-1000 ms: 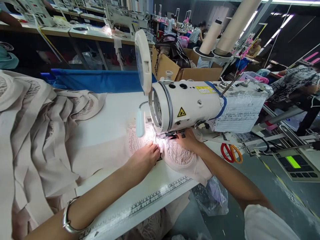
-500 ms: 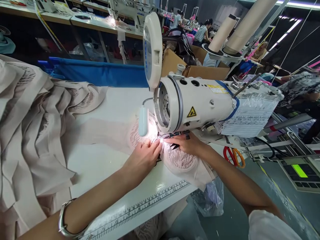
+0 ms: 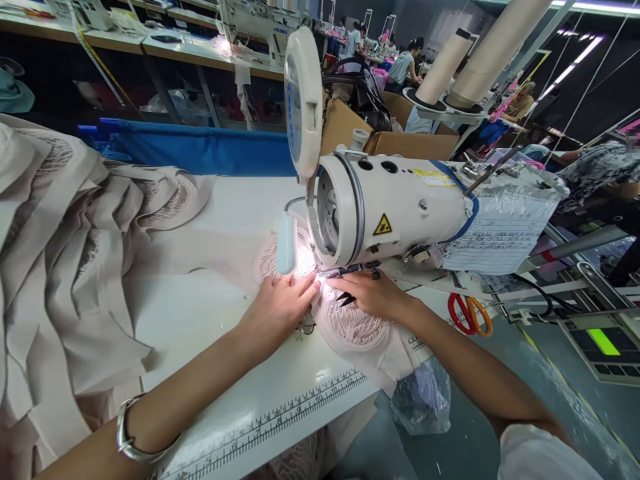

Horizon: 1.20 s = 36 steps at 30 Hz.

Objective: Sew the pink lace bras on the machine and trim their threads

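Note:
A pale pink lace garment piece (image 3: 356, 325) lies under the needle area of a white sewing machine (image 3: 400, 207). My left hand (image 3: 280, 308) presses on the fabric just left of the brightly lit needle area, its fingers close together. Right of that spot, my right hand (image 3: 373, 293) has its forefinger stretched toward the needle area on the fabric. Small black snips (image 3: 346, 299) are tucked under its curled fingers. The needle itself is lost in the glare.
Layered pale pink pieces (image 3: 65, 267) cover the table's left side. Red-and-orange-handled scissors (image 3: 470, 315) lie at the right. A ruler strip (image 3: 295, 413) runs along the front edge. Thread cones (image 3: 445, 67), a cardboard box (image 3: 415, 148) and other people are behind.
The lace piece has shifted slightly left and toward the front edge. My left hand has moved a little left, and my right hand's fingers have shifted slightly.

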### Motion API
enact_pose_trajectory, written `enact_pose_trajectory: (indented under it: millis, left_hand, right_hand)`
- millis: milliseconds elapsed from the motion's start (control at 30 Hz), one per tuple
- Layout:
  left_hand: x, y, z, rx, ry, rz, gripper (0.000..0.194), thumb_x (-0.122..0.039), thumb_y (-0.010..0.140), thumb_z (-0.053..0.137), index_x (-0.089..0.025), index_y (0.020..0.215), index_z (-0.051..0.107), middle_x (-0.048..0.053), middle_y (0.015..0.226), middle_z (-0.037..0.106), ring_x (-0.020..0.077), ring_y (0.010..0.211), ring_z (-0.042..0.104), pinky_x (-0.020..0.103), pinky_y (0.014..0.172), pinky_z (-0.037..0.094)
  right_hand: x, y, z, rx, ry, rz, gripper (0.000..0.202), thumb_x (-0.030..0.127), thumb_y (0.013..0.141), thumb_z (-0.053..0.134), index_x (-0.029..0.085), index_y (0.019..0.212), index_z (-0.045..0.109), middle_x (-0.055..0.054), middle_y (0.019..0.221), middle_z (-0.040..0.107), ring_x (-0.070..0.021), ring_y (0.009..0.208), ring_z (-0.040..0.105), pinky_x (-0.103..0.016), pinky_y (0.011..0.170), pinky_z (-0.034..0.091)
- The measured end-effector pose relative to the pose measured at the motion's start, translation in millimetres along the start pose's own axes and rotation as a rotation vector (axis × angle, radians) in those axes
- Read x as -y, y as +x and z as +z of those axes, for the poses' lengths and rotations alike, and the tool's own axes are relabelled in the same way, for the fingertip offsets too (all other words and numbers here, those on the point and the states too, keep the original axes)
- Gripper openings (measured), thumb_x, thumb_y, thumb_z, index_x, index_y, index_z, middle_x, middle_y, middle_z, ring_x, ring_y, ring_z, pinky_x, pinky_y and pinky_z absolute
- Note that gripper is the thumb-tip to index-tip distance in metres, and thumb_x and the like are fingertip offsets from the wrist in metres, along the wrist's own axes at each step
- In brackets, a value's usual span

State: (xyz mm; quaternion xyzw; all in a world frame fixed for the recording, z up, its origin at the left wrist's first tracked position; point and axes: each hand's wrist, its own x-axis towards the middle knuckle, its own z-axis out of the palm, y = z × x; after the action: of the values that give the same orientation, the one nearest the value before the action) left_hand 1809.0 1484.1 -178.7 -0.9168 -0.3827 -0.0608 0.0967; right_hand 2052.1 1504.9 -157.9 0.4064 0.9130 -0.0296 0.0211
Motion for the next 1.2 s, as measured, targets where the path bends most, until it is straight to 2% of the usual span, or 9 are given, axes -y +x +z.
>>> enact_pose_trajectory:
  millis: [200,333,467,600,700,767,900,1000,1200]
  left_hand:
    - [3.9,2.2,1.6,-0.019,-0.019,-0.018,0.049,0.006,0.084,0.042,-0.016,0.125,0.060,0.007,0.137,0.063,0.0260,0.083,0.062,0.037,0.060,0.035]
    - [8.4,3.9,2.9,-0.048,-0.042,-0.017,0.050,0.009,0.085,0.038,-0.016,0.121,0.062,0.008,0.134,0.065,0.0241,0.077,0.062,0.037,0.059,0.035]
    - [10.9,5.4,2.0,-0.050,-0.058,-0.013,0.048,0.008,0.085,0.038,-0.015,0.118,0.064,0.009,0.130,0.067,0.0252,0.079,0.065,0.038,0.059,0.039]
    - [-3.6,5.0,0.8,-0.128,-0.059,-0.004,0.039,0.001,0.091,0.038,-0.009,0.118,0.063,0.020,0.127,0.065,0.0317,0.101,0.065,0.041,0.071,0.048]
    - [-26.0,3.2,1.9,-0.154,-0.081,-0.006,0.033,-0.018,0.098,0.042,-0.001,0.114,0.065,0.024,0.118,0.069,0.0362,0.109,0.063,0.046,0.084,0.052]
    - [-40.1,2.0,3.5,-0.151,-0.044,-0.041,0.041,-0.026,0.098,0.046,0.005,0.118,0.064,0.028,0.120,0.067,0.0412,0.116,0.061,0.050,0.092,0.052]
    - [-53.4,0.2,5.9,-0.128,0.066,-0.047,0.045,-0.008,0.090,0.044,0.009,0.129,0.057,0.030,0.131,0.062,0.0459,0.124,0.057,0.055,0.098,0.051]
    - [-51.3,-1.3,6.2,-0.085,0.072,-0.030,0.049,-0.005,0.089,0.038,0.008,0.134,0.055,0.030,0.135,0.060,0.0446,0.128,0.055,0.058,0.099,0.050]
    - [-38.0,-4.4,10.1,-0.090,0.015,-0.039,0.054,0.000,0.090,0.025,0.000,0.135,0.056,0.026,0.139,0.058,0.0395,0.131,0.054,0.068,0.099,0.045]
  right_hand:
    - [-4.8,1.7,12.1,-0.013,0.107,-0.022,0.061,0.000,0.083,0.045,0.026,0.137,0.055,-0.003,0.110,0.070,-0.0175,0.095,0.061,-0.025,0.076,0.045]
    - [-2.7,0.1,10.9,-0.024,0.080,0.007,0.058,-0.002,0.082,0.045,0.024,0.133,0.057,-0.005,0.109,0.070,-0.0183,0.093,0.061,-0.024,0.070,0.043]
    - [-0.5,0.7,9.0,-0.017,0.095,0.030,0.042,0.001,0.083,0.049,0.023,0.117,0.062,-0.004,0.104,0.070,-0.0187,0.090,0.061,-0.024,0.066,0.040]
    - [-1.9,7.8,20.0,-0.072,0.152,0.141,0.019,0.013,0.087,0.060,0.023,0.103,0.064,-0.003,0.093,0.069,-0.0191,0.081,0.061,-0.025,0.065,0.040]
    - [-4.9,12.3,29.3,-0.158,0.179,0.218,0.012,0.019,0.088,0.064,0.022,0.099,0.066,-0.004,0.091,0.071,-0.0207,0.082,0.063,-0.026,0.069,0.043]
    - [-7.4,11.9,31.4,-0.174,0.183,0.221,0.016,0.018,0.087,0.064,0.022,0.101,0.066,-0.004,0.094,0.072,-0.0213,0.085,0.064,-0.028,0.072,0.045]
    - [-10.1,3.3,25.9,-0.151,0.174,0.097,0.042,0.006,0.083,0.056,0.027,0.118,0.066,-0.001,0.106,0.072,-0.0188,0.094,0.064,-0.026,0.078,0.046]
    - [-8.7,-1.8,21.3,-0.138,0.112,0.001,0.060,0.000,0.082,0.048,0.031,0.131,0.062,0.000,0.113,0.070,-0.0170,0.096,0.063,-0.024,0.078,0.046]
    - [-3.3,0.3,20.9,-0.118,0.029,-0.012,0.058,0.001,0.084,0.048,0.030,0.133,0.060,-0.002,0.110,0.068,-0.0165,0.085,0.061,-0.024,0.067,0.043]
